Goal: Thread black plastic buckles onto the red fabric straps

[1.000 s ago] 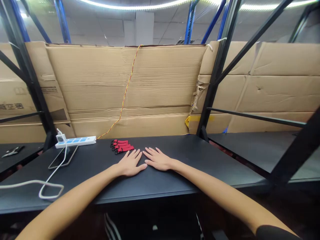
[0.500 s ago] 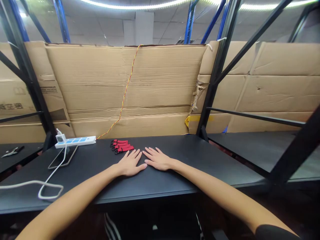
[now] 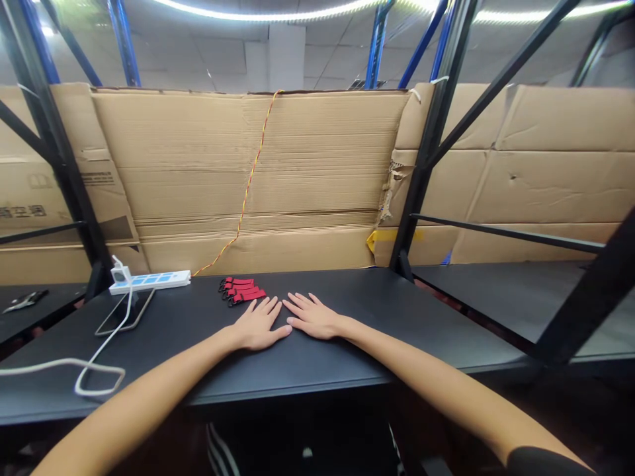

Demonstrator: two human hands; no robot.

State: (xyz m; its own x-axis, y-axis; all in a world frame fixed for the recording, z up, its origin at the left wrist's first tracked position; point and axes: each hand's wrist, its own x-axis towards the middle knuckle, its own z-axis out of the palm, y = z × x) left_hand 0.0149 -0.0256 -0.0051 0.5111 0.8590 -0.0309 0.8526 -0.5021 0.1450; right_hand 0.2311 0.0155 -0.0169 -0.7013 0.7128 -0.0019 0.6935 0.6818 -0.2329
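Left hand [image 3: 260, 324], right hand [image 3: 313, 317] rest on matte tabletop [image 3: 397, 317] by red straps [image 3: 242, 289]

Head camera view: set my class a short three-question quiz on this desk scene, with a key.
1. True or false: the left hand and the right hand both lie flat, palms down, on the black table.
2. Multiple choice: which item has blue panels along its top? A the power strip; B the smartphone; C the red straps.
3. Short answer: which hand is nearer the red straps?

Key: 1 true; 2 A; 3 the left hand.
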